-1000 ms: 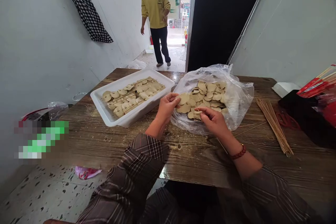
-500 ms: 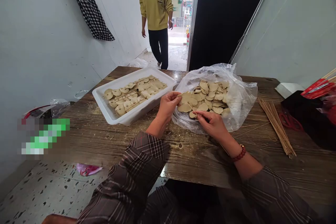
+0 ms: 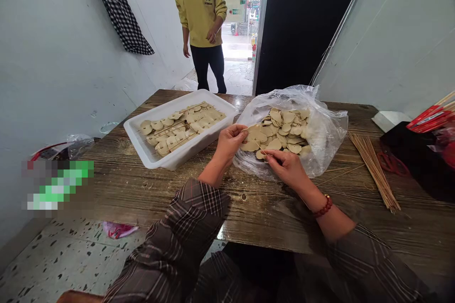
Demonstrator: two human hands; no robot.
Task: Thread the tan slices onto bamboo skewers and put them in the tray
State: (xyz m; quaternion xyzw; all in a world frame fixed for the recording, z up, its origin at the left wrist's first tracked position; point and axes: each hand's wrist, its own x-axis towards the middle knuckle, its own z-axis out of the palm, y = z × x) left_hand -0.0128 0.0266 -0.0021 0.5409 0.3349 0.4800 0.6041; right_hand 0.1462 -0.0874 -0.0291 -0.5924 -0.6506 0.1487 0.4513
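My left hand [image 3: 231, 143] is closed in a pinch on the edge of a thin, pale beige round slice [image 3: 253, 133] at the left side of the pile. Between the fingertips of my right hand [image 3: 286, 165] is a thin wooden skewer [image 3: 261, 149], its tip pointing at the slices near my left hand. Whether the tip has gone through a slice I cannot tell. Many similar slices [image 3: 284, 128] lie heaped in a clear plastic bag [image 3: 329, 128]. To the left, a white plastic tray [image 3: 142, 158] holds rows of slices threaded on skewers [image 3: 174, 141].
A bundle of bare skewers [image 3: 375, 173] lies on the wooden table [image 3: 170, 194] at right. Beyond it are red-handled scissors [image 3: 393, 163] and a black box [image 3: 412, 151] with red packets. A person in a yellow hoodie [image 3: 202, 9] stands behind the table, near the doorway.
The person in the yellow hoodie has come closer and a little left, one forearm now raised. My hands have stayed almost in place, with the slice and skewer still held.
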